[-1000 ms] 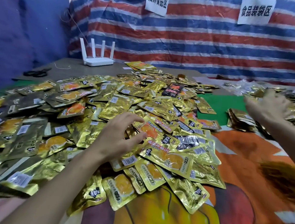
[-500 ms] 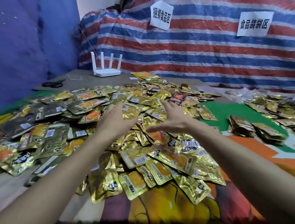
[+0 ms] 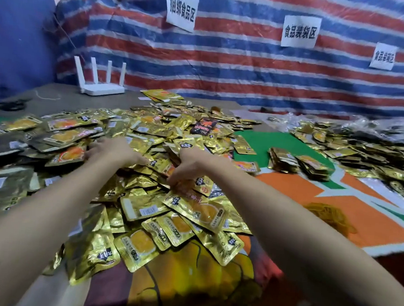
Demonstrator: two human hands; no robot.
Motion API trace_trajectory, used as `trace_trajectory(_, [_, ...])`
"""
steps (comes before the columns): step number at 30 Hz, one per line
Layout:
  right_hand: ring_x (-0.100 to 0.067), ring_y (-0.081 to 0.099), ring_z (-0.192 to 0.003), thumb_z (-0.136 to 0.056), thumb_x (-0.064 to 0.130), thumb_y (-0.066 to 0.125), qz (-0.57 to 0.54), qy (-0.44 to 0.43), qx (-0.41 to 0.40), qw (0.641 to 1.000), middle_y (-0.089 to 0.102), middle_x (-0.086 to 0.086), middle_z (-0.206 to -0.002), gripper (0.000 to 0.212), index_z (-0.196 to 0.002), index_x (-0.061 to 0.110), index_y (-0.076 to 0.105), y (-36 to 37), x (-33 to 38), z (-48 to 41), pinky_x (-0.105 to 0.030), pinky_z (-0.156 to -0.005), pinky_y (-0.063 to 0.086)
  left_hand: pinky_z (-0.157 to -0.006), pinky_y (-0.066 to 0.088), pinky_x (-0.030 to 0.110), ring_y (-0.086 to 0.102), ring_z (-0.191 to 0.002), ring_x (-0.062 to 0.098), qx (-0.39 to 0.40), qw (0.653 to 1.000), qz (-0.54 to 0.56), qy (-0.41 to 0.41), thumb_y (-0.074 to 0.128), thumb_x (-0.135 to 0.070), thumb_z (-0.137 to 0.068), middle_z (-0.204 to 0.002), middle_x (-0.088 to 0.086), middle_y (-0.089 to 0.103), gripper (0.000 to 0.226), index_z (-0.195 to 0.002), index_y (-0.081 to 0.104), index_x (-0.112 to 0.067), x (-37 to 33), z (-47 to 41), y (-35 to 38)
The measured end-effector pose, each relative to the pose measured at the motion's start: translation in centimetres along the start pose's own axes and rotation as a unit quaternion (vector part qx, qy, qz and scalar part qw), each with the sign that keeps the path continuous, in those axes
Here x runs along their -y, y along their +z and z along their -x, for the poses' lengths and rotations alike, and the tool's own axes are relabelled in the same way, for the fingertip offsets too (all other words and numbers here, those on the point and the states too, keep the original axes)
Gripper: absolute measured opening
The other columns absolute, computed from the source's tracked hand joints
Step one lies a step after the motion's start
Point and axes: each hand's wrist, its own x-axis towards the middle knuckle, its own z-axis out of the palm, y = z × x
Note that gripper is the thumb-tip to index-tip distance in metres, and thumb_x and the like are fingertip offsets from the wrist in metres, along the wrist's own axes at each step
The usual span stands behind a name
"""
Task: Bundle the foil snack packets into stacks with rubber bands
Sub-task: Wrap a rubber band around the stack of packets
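Glinting beneath both hands, the packets (image 3: 199, 210) lie in a loose heap: flat, crinkled gold foil pouches printed with orange pictures. The left hand (image 3: 113, 152) rests spread and flat on the heap. Just beside it, the right hand (image 3: 187, 169) curls its fingers (image 3: 173, 180) around a few packets. Rubber bands (image 3: 329, 214) sit in a tangled yellow clump further right.

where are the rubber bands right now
In the head view the rubber bands lie in a tangle on the orange cloth at the right, to the right of the loose packet pile and nearer than the bundled stacks.
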Motion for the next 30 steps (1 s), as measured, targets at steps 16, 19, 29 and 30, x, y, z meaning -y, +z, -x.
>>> trace_trajectory(16, [-0.031, 0.058, -0.076, -0.086, 0.013, 0.06, 0.056, -0.023, -0.198, 0.978, 0.052, -0.003, -0.075, 0.017, -0.097, 0.01, 0.047, 2.2, 2.2, -0.3, -0.038, -0.064, 0.047, -0.099, 0.049, 0.041, 0.05, -0.132, 0.038, 0.112, 0.95, 0.289, -0.029, 0.086, -0.012, -0.076, -0.149, 0.018, 0.047, 0.084, -0.146, 0.041, 0.004, -0.1, -0.4, -1.6])
trace_trajectory(19, [-0.03, 0.058, -0.073, -0.091, 0.018, 0.05, 0.005, -0.009, -0.206, 0.978, 0.054, -0.005, -0.076, 0.007, -0.095, 0.012, 0.049, 1.2, 1.3, 0.2, -0.038, -0.067, 0.051, -0.086, 0.055, 0.043, 0.065, -0.112, 0.036, 0.122, 0.922, 0.36, -0.067, 0.09, -0.012, -0.065, -0.12, 0.019, 0.068, 0.072, -0.128, 0.06, 0.004, 1.4, -0.5, -2.2])
trace_trajectory(29, [-0.024, 0.066, -0.072, -0.087, 0.002, 0.057, -0.292, -0.064, -0.231, 0.926, 0.069, -0.014, -0.079, 0.006, -0.083, 0.002, 0.062, -2.0, 0.5, 1.9, -0.034, -0.06, 0.056, -0.065, 0.062, 0.046, 0.07, -0.071, 0.03, 0.179, 0.81, 0.558, -0.032, 0.078, -0.006, -0.076, -0.084, 0.013, 0.073, 0.009, -0.084, 0.078, -0.002, 4.6, 0.6, -3.6])
trace_trajectory(30, [-0.028, 0.07, -0.08, -0.087, 0.001, 0.059, -0.317, -0.07, -0.227, 0.918, 0.072, -0.017, -0.087, 0.007, -0.089, -0.002, 0.065, -2.2, 0.6, 2.0, -0.04, -0.068, 0.06, -0.065, 0.062, 0.045, 0.071, -0.071, 0.029, 0.177, 0.801, 0.571, -0.024, 0.078, -0.007, -0.074, -0.084, 0.013, 0.074, 0.02, -0.093, 0.075, -0.001, 4.8, 0.7, -3.7])
